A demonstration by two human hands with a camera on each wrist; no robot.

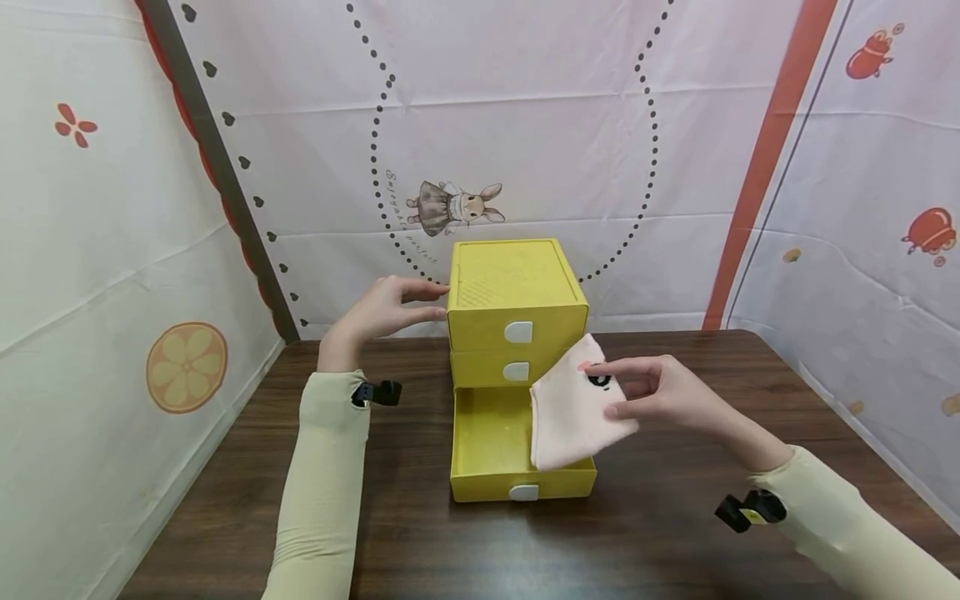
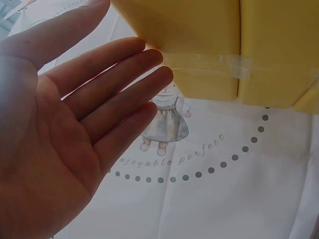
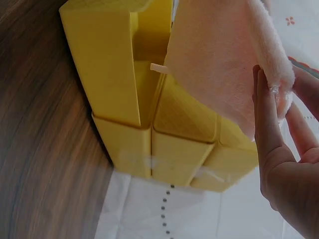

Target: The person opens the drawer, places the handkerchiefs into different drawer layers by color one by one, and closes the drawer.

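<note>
A pale pink towel [image 1: 562,417], folded and with a small dark face design, hangs from my right hand [image 1: 667,393], which pinches it between thumb and fingers. The towel is over the right part of the pulled-out bottom drawer [image 1: 487,433] of a yellow drawer unit [image 1: 517,279]. In the right wrist view, the fuzzy towel [image 3: 214,55] covers part of the unit. My left hand [image 1: 382,310] is at the unit's upper left side, fingers extended. The left wrist view shows the palm of that left hand [image 2: 70,129] with straight fingers; whether the fingertips touch the unit is unclear.
The unit stands near the back of a dark wooden table [image 1: 420,542]. Its upper two drawers are closed, each with a white handle [image 1: 518,332]. A printed cloth [image 1: 525,125] hangs behind and along both sides. Clear tape [image 2: 241,64] crosses the unit's side.
</note>
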